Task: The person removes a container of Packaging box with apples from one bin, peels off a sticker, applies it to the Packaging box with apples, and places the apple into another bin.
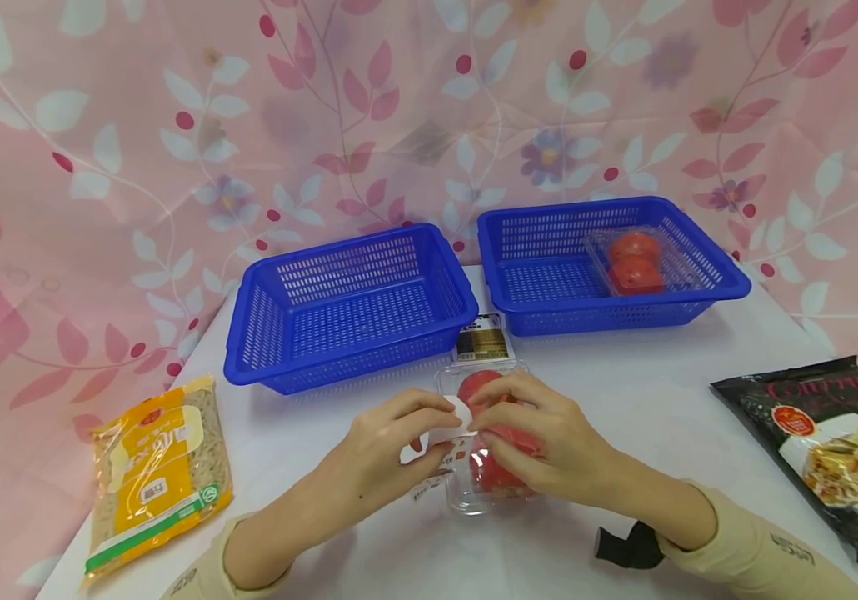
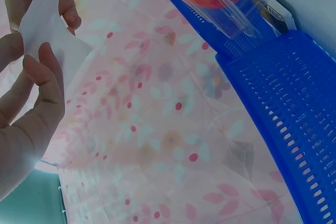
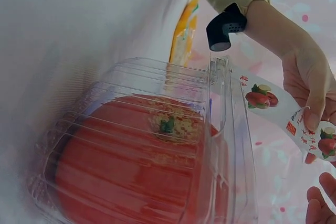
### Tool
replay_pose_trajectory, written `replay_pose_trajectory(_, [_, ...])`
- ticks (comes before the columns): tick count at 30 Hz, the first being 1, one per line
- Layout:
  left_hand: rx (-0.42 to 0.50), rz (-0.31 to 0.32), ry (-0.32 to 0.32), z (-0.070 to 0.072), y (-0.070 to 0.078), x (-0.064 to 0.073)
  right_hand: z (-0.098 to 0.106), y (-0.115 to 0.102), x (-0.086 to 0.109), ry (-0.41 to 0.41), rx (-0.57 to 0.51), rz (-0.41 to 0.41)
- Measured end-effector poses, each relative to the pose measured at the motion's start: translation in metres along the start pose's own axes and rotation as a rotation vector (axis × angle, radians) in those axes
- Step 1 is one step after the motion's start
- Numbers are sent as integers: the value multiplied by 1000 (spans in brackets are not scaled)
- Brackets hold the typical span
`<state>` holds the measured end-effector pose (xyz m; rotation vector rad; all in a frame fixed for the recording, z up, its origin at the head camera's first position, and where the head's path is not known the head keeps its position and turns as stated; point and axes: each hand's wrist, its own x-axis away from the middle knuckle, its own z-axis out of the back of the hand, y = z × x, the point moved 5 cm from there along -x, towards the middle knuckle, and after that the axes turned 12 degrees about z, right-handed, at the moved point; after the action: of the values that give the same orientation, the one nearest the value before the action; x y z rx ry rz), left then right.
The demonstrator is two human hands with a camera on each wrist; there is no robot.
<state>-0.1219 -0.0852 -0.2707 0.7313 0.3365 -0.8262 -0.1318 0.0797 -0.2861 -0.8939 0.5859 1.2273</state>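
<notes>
My left hand [image 1: 391, 442] pinches a white paper label [image 1: 450, 429] printed with red fruit. The fingertips of my right hand [image 1: 530, 425] hold the label's other side. Below both hands lies a clear plastic box [image 1: 466, 502] with red fruits [image 1: 492, 475] that look like apples; my right hand partly covers it. In the right wrist view, the closed box [image 3: 136, 72] stands close, and the label [image 3: 273, 106] stretches from its rim to my left hand [image 3: 310, 77]. The left wrist view shows the paper [image 2: 50, 38] between the fingers of both hands.
Two blue baskets [image 1: 354, 379] stand at the back; the right basket [image 1: 624, 317] holds another clear box of red fruits [image 1: 635, 258]. A dark-labelled pack [image 1: 484, 340] lies between them. A yellow bag [image 1: 152, 475] is at left, a black noodle bag [image 1: 826, 442] at right.
</notes>
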Motion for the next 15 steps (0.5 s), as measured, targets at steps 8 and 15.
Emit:
replay_pose_trajectory(8, [30, 72, -52, 1, -5, 3, 2, 0, -3, 16, -12, 16])
replay_pose_trajectory(15, [49, 72, -60, 1, -11, 8, 3, 0, -5, 4, -11, -2])
